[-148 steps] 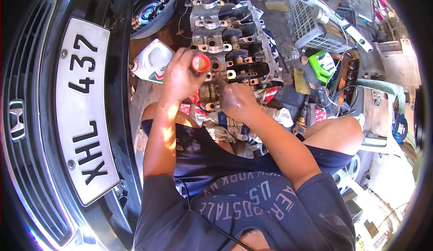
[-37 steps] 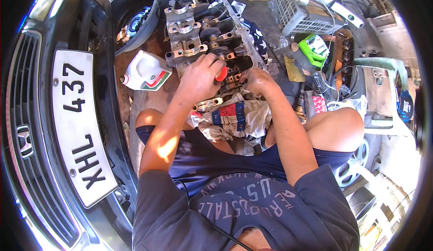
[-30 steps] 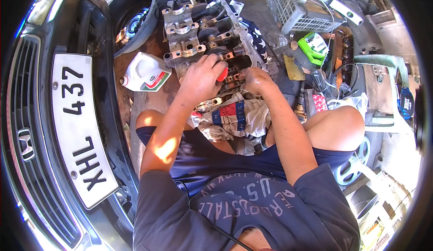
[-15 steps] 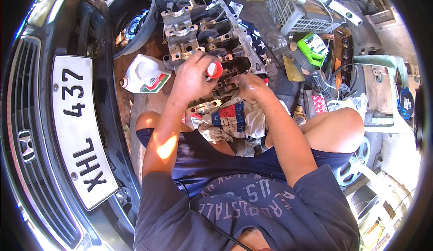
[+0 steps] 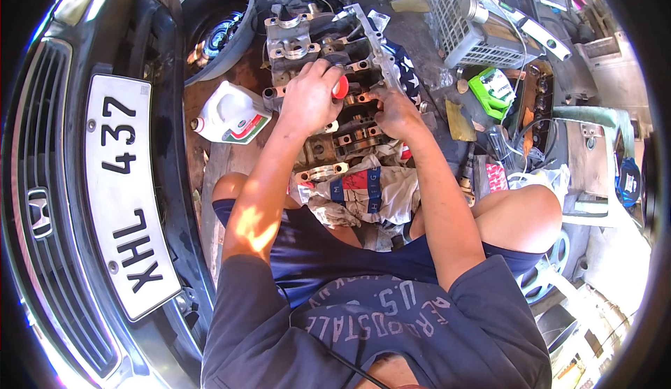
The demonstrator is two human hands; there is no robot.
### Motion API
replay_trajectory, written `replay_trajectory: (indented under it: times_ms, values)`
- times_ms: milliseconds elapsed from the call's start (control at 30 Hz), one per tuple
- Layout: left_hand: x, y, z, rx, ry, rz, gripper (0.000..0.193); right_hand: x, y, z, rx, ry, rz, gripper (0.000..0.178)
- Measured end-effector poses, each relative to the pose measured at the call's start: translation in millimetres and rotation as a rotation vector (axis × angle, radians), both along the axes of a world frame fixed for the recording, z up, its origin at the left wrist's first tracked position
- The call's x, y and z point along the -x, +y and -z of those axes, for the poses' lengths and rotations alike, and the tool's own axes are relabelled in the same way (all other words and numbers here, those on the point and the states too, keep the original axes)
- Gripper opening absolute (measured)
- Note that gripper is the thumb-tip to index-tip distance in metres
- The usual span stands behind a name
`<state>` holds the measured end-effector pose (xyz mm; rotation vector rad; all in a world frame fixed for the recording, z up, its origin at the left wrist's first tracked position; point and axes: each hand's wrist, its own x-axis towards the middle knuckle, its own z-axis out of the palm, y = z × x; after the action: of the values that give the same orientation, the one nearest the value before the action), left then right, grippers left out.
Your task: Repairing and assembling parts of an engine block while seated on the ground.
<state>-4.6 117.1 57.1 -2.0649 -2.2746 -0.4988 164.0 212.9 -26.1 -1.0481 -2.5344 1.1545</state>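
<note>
An engine block (image 5: 290, 43) with a crankshaft and a row of bearing seats lies on the floor before me. My left hand (image 5: 312, 99) is closed round a small container with a red round end (image 5: 340, 87), held over the block's left middle; most of it is hidden by my fingers. My right hand (image 5: 398, 115) reaches over the block's right side, index finger stretched to the crankshaft and the other fingers partly bent, holding nothing that I can see. At the block's near end sits a metal bearing cap (image 5: 321, 172). Stained cloth (image 5: 395, 190) lies between the block and my legs.
A white jug (image 5: 227, 113) stands left of the block, a black tub (image 5: 246, 29) behind it. Close on the left is a car bumper (image 5: 171, 235). To the right are a green bottle (image 5: 491, 90), a grey crate (image 5: 482, 50) and a pale green chair (image 5: 594, 114).
My left hand has moved slightly up and right, turning the red-ended container so its end faces more sideways. My right hand has shifted farther up the block, its index finger now stretched out.
</note>
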Motion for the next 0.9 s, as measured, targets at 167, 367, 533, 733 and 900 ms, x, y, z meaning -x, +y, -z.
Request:
replay_trajectory:
  times_ms: [167,367,533,733,900]
  values:
    - [0,7,-1,0.002,-0.014,0.01,0.045,9,3,4,0.049,-0.092,-0.004,0.044]
    - [4,13,-7,0.003,-0.021,0.05,0.043,10,8,6,0.053,-0.065,0.009,0.043]
    - [-2,1,-10,0.092,-0.042,0.167,0.048,6,11,6,-0.024,-0.039,0.045,0.046]
    - [-8,-8,-11,0.106,-0.014,0.186,0.05,6,13,5,0.055,-0.075,0.055,0.046]
    - [0,4,-6,0.063,0.021,0.147,0.05,5,14,8,0.022,-0.023,0.061,0.044]
